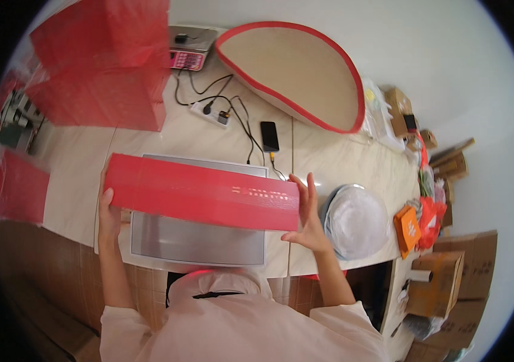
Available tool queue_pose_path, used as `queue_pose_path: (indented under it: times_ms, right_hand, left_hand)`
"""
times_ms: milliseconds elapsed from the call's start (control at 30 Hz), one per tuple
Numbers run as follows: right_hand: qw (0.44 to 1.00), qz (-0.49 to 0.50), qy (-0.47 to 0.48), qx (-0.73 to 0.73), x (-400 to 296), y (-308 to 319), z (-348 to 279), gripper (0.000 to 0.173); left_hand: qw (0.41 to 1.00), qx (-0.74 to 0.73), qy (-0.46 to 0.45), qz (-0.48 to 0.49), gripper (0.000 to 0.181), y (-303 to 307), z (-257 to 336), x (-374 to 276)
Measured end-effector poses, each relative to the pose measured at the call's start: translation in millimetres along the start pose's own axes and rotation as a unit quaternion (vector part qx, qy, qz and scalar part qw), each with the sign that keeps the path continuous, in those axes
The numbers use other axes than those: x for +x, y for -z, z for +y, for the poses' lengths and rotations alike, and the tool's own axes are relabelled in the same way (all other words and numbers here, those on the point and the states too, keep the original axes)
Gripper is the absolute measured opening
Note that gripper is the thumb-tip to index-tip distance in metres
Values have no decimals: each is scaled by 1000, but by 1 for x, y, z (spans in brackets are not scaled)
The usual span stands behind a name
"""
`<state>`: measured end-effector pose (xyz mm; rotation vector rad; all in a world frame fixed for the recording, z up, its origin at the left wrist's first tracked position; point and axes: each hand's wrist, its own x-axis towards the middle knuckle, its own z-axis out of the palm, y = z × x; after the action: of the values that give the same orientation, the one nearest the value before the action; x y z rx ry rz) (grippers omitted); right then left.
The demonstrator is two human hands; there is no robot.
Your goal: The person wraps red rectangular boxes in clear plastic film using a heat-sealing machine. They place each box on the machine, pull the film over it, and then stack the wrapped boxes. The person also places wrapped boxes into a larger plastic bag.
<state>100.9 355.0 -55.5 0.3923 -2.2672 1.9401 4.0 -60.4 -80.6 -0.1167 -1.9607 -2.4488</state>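
A long red box with pale printed writing near its right end is held up in front of me, tilted slightly down to the right. My left hand grips its left end, thumb on the near face and the other fingers mostly hidden. At the opposite end, my right hand is spread around the box, with fingers above and thumb at the lower corner. Under the box is a flat grey rectangular panel with a white frame, its middle covered from view.
Red boxes or sheets are stacked at the back left. A scale, power strip, cables and a phone occupy the far side. A red-rimmed beige basket leans there. Rightward are a plastic-covered round container and cardboard boxes.
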Motion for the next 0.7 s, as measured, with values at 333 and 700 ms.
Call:
queue_pose_path:
  times_ms: [333,700]
  right_hand:
    - [943,328,11,54,-14,5,1,93]
    - [925,374,43,44,-9,20,-27,87]
  left_hand:
    - [996,-67,59,4,70,-43,-40,-12]
    - [997,-25,-77,12,93,-92,-42,6]
